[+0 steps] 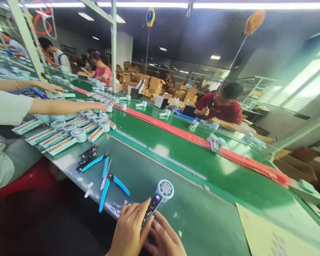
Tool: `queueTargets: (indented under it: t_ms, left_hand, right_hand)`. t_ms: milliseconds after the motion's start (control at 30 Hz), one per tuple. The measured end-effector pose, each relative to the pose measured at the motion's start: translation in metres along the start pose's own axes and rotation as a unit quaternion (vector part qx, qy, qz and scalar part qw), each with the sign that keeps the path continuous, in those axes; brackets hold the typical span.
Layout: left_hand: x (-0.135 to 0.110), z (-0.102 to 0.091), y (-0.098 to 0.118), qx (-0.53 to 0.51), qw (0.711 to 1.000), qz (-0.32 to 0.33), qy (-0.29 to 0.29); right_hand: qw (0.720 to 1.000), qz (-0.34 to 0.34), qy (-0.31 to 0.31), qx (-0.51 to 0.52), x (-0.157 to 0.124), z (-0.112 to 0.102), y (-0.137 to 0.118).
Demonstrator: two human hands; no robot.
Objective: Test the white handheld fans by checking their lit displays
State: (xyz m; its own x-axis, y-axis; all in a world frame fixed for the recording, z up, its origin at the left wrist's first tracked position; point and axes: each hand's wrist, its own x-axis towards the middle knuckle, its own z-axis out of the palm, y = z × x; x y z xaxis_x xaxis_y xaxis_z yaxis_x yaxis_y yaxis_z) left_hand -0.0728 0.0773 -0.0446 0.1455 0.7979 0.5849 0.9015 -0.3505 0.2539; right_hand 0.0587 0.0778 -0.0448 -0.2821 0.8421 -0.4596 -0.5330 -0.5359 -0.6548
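A small handheld fan (165, 190) with a round, light-blue head is held over the near edge of the bench. On its handle a dark circuit board (151, 210) lies exposed, with a lit spot near the head. My left hand (132, 227) pinches the handle and board from the left. Curled around the handle's lower right side is my right hand (166, 236); some of its fingers are hidden behind it. To the left lie blue-handled cutters (110, 183), another blue-handled tool (96, 163) and several black circuit boards (87, 157).
Rows of fans (61, 133) cover the bench at left, where a co-worker's arm (66, 106) reaches across. Beyond runs a green conveyor (162, 142) with a red strip (168, 128) and scattered fans. A cardboard sheet (272, 231) lies at right. A person (221, 110) sits opposite.
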Motion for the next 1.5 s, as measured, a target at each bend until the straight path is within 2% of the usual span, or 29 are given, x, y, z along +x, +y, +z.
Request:
queueTargets:
  t_ms: [100, 333, 467, 633, 733, 833, 900, 1033, 1133, 1233, 1367, 1433, 1500]
  left_hand:
    - [-0.018, -0.009, 0.022, -0.054, 0.998, 0.0, -0.037]
    - [-0.055, -0.028, 0.057, -0.091, 0.988, 0.04, -0.121]
    - [-0.072, -0.032, 0.071, -0.071, 0.985, 0.061, -0.142]
    - [-0.088, -0.029, 0.081, -0.064, 0.985, 0.08, -0.138]
    - [-0.092, -0.031, 0.081, -0.123, 0.974, 0.065, -0.176]
    - [-0.091, -0.036, 0.078, -0.253, 0.933, -0.007, -0.256]
    - [-0.088, -0.038, 0.075, -0.346, 0.889, -0.083, -0.288]
    - [-0.077, -0.035, 0.075, -0.467, 0.808, -0.199, -0.3]
    - [-0.061, -0.028, 0.074, -0.506, 0.784, -0.215, -0.289]
    - [-0.031, -0.021, 0.065, -0.488, 0.813, -0.183, -0.26]
    - [0.021, -0.002, 0.044, -0.426, 0.864, -0.133, -0.232]
    - [0.039, 0.011, 0.035, -0.406, 0.876, -0.134, -0.221]
    - [0.048, 0.021, 0.03, -0.388, 0.885, -0.142, -0.217]
  right_hand:
    - [0.999, -0.029, 0.03, 0.024, -0.029, 0.007, 0.015]
    - [0.995, -0.035, 0.084, 0.05, -0.081, -0.004, 0.033]
    - [0.991, -0.064, 0.105, 0.048, -0.094, -0.014, 0.044]
    - [0.991, -0.088, 0.098, 0.035, -0.102, -0.022, 0.052]
    - [0.988, -0.101, 0.113, 0.025, -0.105, -0.027, 0.053]
    - [0.987, -0.102, 0.124, 0.021, -0.106, -0.033, 0.055]
    - [0.987, -0.1, 0.12, 0.035, -0.107, -0.036, 0.058]
    - [0.981, -0.127, 0.141, 0.045, -0.108, -0.035, 0.064]
    - [0.971, -0.165, 0.17, 0.016, -0.11, -0.032, 0.063]
    - [0.97, -0.176, 0.167, 0.002, -0.11, -0.032, 0.056]
    - [0.982, -0.141, 0.12, 0.025, -0.109, -0.034, 0.044]
    - [0.985, -0.123, 0.115, 0.041, -0.109, -0.035, 0.041]
    - [0.985, -0.114, 0.123, 0.047, -0.11, -0.035, 0.04]
